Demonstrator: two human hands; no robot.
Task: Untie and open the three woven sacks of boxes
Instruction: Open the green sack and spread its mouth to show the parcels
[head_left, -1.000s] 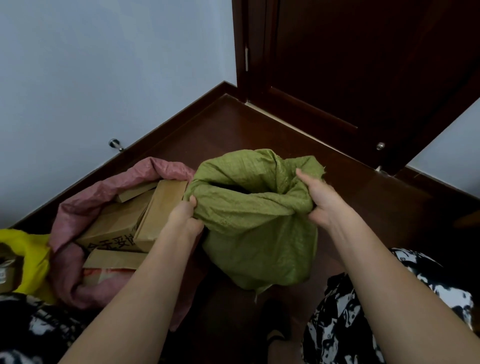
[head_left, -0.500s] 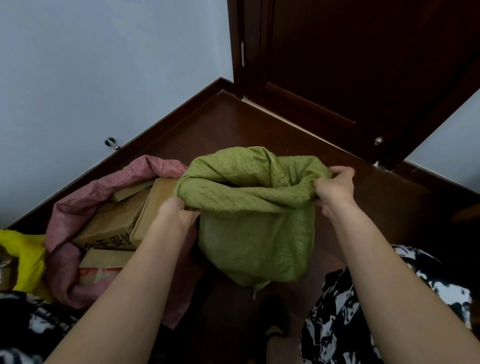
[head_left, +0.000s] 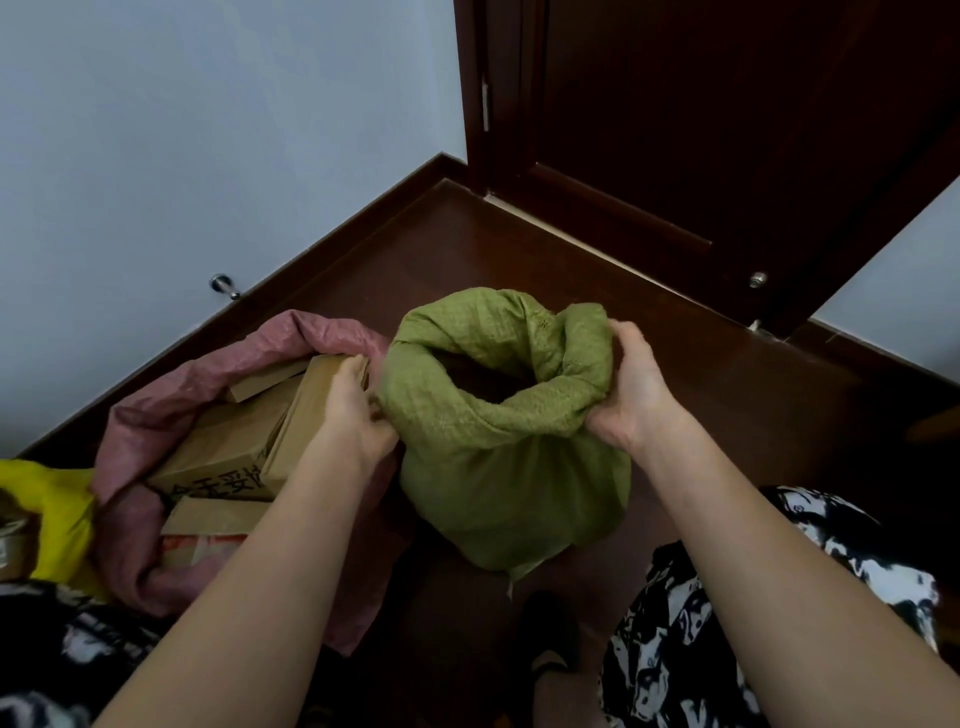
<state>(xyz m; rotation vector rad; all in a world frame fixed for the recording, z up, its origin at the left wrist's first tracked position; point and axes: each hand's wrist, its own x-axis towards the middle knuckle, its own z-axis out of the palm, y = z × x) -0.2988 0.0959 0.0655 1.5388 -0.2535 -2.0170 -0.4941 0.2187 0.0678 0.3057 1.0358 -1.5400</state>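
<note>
A green woven sack (head_left: 511, 483) stands upright on the dark wooden floor, its mouth rolled down and open, the inside dark. My left hand (head_left: 358, 410) grips the rolled rim on the left side. My right hand (head_left: 631, 387) grips the bunched rim on the right. To the left lies a pink woven sack (head_left: 140, 452), open, with several brown cardboard boxes (head_left: 228, 447) showing inside. A yellow sack (head_left: 57, 514) sits at the far left edge, partly out of view.
A pale wall with a dark skirting board runs behind the sacks, and a metal door stop (head_left: 224, 285) sticks out of it. A dark wooden door (head_left: 701, 130) stands at the back right. My patterned clothing (head_left: 727, 613) and a foot (head_left: 550, 670) are below.
Both hands have rolled the green sack's rim further down and outward, so its mouth now gapes wider. The right hand has shifted lower on the rim.
</note>
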